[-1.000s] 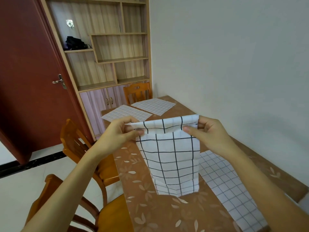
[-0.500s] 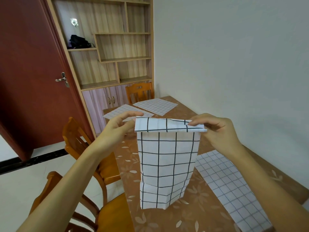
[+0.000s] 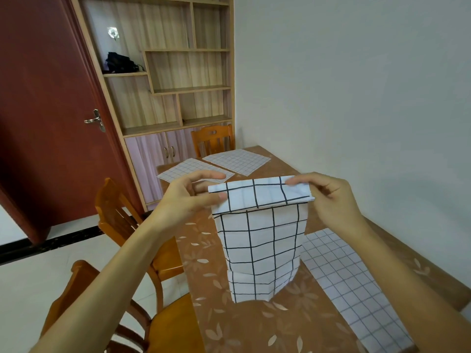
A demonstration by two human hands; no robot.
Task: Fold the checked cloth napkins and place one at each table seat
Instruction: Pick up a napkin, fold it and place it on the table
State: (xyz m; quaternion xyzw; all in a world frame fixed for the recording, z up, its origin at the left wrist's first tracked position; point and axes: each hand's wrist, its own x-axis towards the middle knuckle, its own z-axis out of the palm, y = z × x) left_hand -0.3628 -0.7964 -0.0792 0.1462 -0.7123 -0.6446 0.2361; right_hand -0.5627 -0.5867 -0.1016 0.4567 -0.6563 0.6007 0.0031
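Hands on unmarked checked napkin

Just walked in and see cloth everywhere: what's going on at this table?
A person is folding a white cloth napkin with bold black checks, held up over the brown leaf-patterned table. The left hand and right hand pinch its top corners, where a strip is turned over. Its lower end reaches the table. Three finer-checked white cloths lie flat: one near, two at the far end.
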